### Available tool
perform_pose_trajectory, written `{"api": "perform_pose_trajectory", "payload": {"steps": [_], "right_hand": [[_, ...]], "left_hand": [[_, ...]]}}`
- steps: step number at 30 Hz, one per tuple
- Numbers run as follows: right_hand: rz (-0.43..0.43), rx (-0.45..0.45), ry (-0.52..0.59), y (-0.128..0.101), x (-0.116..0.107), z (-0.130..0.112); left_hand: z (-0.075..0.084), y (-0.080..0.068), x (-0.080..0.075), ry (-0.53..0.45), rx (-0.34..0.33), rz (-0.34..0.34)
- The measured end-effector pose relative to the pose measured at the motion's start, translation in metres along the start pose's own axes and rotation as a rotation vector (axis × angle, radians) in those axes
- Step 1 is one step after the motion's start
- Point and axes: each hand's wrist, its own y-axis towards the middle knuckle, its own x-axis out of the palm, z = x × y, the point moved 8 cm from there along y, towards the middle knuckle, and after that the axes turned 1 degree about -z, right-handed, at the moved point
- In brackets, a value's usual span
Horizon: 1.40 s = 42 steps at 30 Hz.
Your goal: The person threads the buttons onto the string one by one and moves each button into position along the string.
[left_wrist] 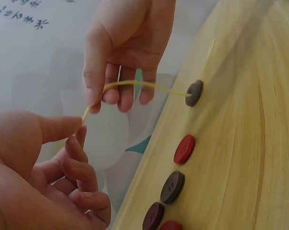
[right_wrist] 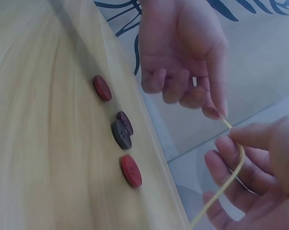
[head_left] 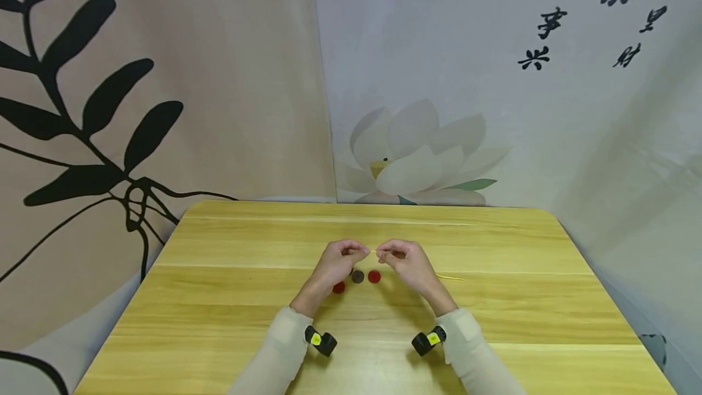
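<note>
Both hands hover over the wooden table (head_left: 230, 297), close together. A thin yellow string (left_wrist: 135, 84) runs between them. My left hand (head_left: 359, 250) pinches its free end between thumb and forefinger (left_wrist: 80, 136). My right hand (head_left: 384, 255) grips the string a little further along, its fingers curled round it (right_wrist: 228, 146). A brown button (left_wrist: 194, 92) is threaded on the string beyond the right hand, at the table surface. Loose on the table below the hands lie a red button (head_left: 374, 276), a brown button (head_left: 358, 276) and another red button (head_left: 339, 287).
The string's tail (head_left: 450, 277) lies on the table to the right of my right hand. A darker brown button (right_wrist: 125, 122) partly overlaps the brown one. Printed fabric backdrops hang behind the table's far edge (head_left: 373, 205).
</note>
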Motion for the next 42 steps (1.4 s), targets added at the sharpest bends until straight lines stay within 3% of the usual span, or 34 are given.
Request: {"api": "perform_pose_trajectory", "payload": {"steps": [8, 15, 22, 32, 42], "right_hand": [[0.05, 0.051, -0.019, -0.002, -0.014, 0.012], [0.075, 0.097, 0.019, -0.002, -0.023, 0.029], [0.09, 0.152, 0.047, -0.002, -0.03, 0.046], [0.087, 0.186, 0.069, 0.005, -0.037, 0.066], [0.094, 0.198, 0.068, 0.009, -0.042, 0.085]], "left_hand": [[-0.011, 0.003, -0.014, 0.075, -0.012, 0.049], [-0.019, 0.006, -0.02, 0.166, -0.006, 0.022], [-0.035, 0.011, -0.035, 0.279, -0.025, 0.032], [-0.046, 0.018, -0.042, 0.292, -0.025, -0.04], [-0.048, 0.018, -0.042, 0.333, -0.039, -0.089]]}}
